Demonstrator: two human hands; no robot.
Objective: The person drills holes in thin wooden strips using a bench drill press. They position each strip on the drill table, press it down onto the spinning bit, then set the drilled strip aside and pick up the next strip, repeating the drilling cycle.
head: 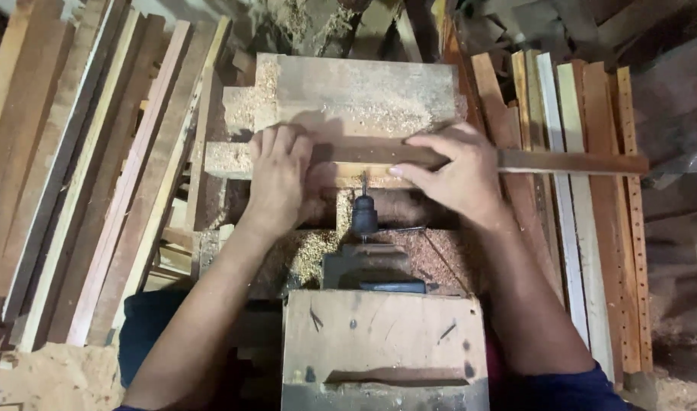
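Both hands press flat on one long wooden strip [516,160]; we see neither hand wrapped around it. Our left hand [281,179] lies palm-down with fingers together over the strip's left end, which it hides. Our right hand [456,171] sits just right of centre, fingers curved over the strip, index finger reaching down its near edge. From there the strip runs out right, well past the work block, its free end hanging over the stacked slats.

Near to far: closest to us is a worn wooden box [382,346] with a slot cut in its near face, between our forearms. Just beyond it sits a dark motor housing [373,268], with sawdust [432,259] piled on both sides. A drill chuck [364,215] comes out of the housing, and its thin bit [363,183] points away from us at the strip's near edge, between the two hands. We cannot tell whether the bit touches the wood.

The strip lies across a stepped wooden block [363,91] dusted with shavings, which carries on beyond the hands. At left, long boards [97,167] lean in a stack running near to far. At right, narrower slats [584,228] lie side by side, some pale, one with a row of holes.
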